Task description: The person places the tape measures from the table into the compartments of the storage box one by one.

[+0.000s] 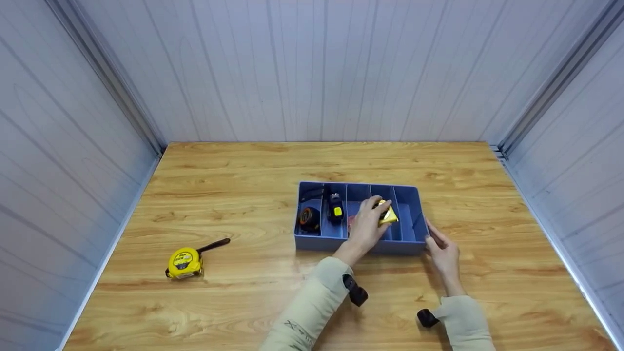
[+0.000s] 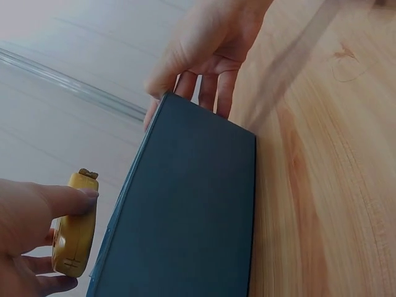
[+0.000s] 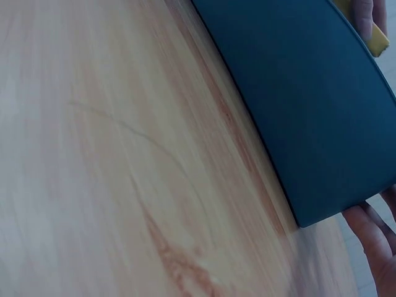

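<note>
A blue divided box point(image 1: 360, 244) stands on the table. My left hand point(image 1: 364, 225) holds a yellow tape measure point(image 1: 390, 216) over the right part of the box, fingers and thumb on opposite sides of its case. In the left wrist view the tape measure point(image 2: 75, 232) appears beside the box's rim. My right hand point(image 1: 444, 253) grips the box's right end, thumb at the front corner and fingers along the end wall. A black tape measure point(image 1: 309, 219) with orange trim lies in the leftmost compartment, and another with a yellow button point(image 1: 336, 209) beside it. Something reddish point(image 1: 351, 221) is mostly hidden by my left hand.
Another yellow tape measure point(image 1: 185, 262) with a black strap lies on the wooden table point(image 1: 234, 312), left of the box. Pale panel walls point(image 1: 312, 73) enclose the table at the back and both sides.
</note>
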### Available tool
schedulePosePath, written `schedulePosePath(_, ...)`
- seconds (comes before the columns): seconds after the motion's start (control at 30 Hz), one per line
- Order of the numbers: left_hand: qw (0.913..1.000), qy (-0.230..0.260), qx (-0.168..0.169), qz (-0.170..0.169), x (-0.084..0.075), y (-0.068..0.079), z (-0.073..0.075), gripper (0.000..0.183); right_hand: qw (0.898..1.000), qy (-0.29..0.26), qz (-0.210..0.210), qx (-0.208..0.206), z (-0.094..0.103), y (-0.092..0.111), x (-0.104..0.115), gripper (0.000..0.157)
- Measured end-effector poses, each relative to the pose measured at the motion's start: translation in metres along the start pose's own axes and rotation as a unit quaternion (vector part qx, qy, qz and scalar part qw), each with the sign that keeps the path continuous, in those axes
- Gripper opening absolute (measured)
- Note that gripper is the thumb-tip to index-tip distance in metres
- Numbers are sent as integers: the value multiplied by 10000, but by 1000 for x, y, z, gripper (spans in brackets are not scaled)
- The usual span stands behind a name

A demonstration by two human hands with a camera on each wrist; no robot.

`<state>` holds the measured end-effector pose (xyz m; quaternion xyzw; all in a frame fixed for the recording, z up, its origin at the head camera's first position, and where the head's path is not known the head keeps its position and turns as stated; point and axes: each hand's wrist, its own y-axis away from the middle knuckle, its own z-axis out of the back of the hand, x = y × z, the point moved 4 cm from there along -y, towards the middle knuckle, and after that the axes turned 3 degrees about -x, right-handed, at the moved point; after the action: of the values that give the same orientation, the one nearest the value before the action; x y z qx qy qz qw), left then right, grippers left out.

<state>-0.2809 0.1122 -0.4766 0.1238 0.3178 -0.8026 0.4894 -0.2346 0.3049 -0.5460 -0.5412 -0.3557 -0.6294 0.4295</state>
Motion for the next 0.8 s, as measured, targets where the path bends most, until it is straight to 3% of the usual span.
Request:
schedulePosePath(0.2, 9997, -169, 80, -163, -7, -5, -3, 47, 10000, 12, 78, -9, 1, 0, 1, 39)
schedulePosePath(0.43, 9989, -316, 331, -124, -8, -8, -8, 47, 10000, 4, 81, -37, 0, 0, 3, 38)
schedulePosePath(0.8, 9951, -765, 594, -187, -6, -11, -16, 47, 9999, 124, 0, 23, -2, 9, 22, 39)
